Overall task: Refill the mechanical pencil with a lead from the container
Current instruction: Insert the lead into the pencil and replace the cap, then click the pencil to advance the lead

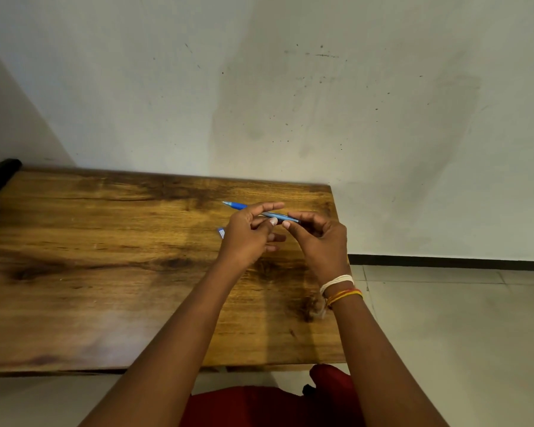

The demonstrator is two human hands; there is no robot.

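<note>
Fingers (272, 208) of both hands pinch blue mechanical pencil (275, 214) above table (105, 241).

glossy wooden table (105, 272), plastic pencil (238, 206)

Two hands, the left (247, 234) and the right (316, 238), meet over one wooden table (105, 257). One blue pencil (239, 206) lies between them, tip toward 10 o'clock. One small blue container (221, 233) shows at the left hand's 9 o'clock. Several thread bands (341, 289) circle the right wrist.

Pencil (238, 206) above table (105, 241), container (221, 233) just left of left hand (247, 238)
</note>
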